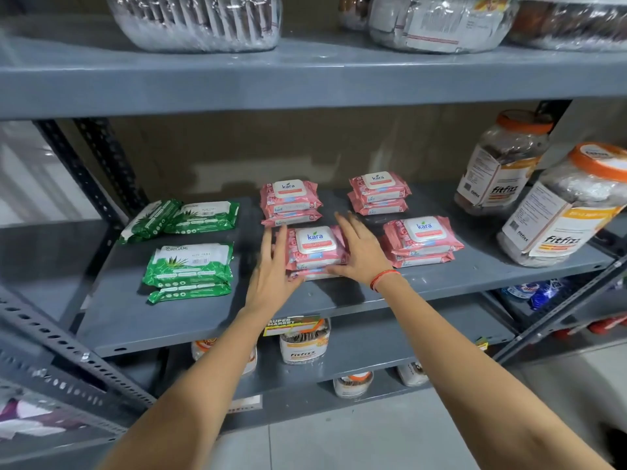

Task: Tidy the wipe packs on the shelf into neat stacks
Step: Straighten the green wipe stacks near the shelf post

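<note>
Pink wipe packs stand in several stacks on the grey shelf [441, 283]. The front middle pink stack [314, 251] sits between my hands. My left hand [271, 266] presses flat against its left side, fingers straight. My right hand [359, 249] rests flat against its right side, with a red thread band on the wrist. Other pink stacks stand at the back middle [290, 201], back right [378, 191] and front right [422, 240]. Green wipe packs lie to the left: a front stack [190, 269] and two loose packs behind [179, 218], one tipped on its side.
Two large clear jars with orange lids [502, 164] [570, 212] stand at the shelf's right end. The upper shelf [305, 79] carries plastic-wrapped goods. Smaller jars [305, 340] sit on the shelf below. Perforated metal uprights [95, 171] frame the left side.
</note>
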`<action>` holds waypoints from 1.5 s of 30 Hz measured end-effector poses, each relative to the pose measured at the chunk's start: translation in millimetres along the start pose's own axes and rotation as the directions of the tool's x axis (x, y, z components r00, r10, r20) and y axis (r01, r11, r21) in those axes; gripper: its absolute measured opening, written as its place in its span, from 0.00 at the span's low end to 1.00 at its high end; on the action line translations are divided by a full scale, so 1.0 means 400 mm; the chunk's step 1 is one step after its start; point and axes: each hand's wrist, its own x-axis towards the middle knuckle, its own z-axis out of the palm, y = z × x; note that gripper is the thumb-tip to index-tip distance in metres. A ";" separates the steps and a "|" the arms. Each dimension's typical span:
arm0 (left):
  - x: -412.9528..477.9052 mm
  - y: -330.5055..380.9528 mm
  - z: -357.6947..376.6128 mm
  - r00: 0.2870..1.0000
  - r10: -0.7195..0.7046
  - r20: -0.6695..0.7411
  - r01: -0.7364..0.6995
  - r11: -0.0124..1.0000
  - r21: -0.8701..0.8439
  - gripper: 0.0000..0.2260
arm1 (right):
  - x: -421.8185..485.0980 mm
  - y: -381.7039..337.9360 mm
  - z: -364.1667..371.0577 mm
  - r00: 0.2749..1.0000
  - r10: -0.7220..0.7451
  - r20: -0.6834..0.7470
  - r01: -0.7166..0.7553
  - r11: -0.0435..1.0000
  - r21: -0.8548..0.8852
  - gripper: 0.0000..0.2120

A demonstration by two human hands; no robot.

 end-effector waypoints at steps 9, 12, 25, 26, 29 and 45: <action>-0.071 -0.217 -0.228 0.968 -0.032 -0.247 0.099 0.959 0.266 0.39 | 0.047 -0.282 0.079 0.951 -0.305 -0.051 0.308 0.949 0.061 0.46; -0.087 -0.300 -0.268 0.956 -0.250 -0.151 0.280 0.929 0.241 0.42 | 0.084 -0.352 0.144 0.943 -0.319 0.097 0.314 0.947 0.065 0.50; -0.111 -0.392 -0.263 0.937 -0.344 -0.053 0.346 0.938 0.022 0.43 | 0.163 -0.456 0.261 0.897 -0.178 0.405 0.164 0.984 0.070 0.57; -0.113 -0.396 -0.263 0.936 -0.347 -0.062 0.348 0.937 0.016 0.42 | 0.165 -0.459 0.262 0.893 -0.180 0.412 0.167 0.984 0.067 0.57; -0.115 -0.400 -0.258 0.935 -0.344 -0.085 0.346 0.938 0.007 0.42 | 0.165 -0.466 0.263 0.892 -0.183 0.414 0.179 0.983 0.048 0.57; -0.132 -0.401 -0.267 0.934 -0.344 -0.093 0.345 0.939 -0.008 0.42 | 0.143 -0.486 0.263 0.897 -0.180 0.403 0.179 0.983 0.041 0.54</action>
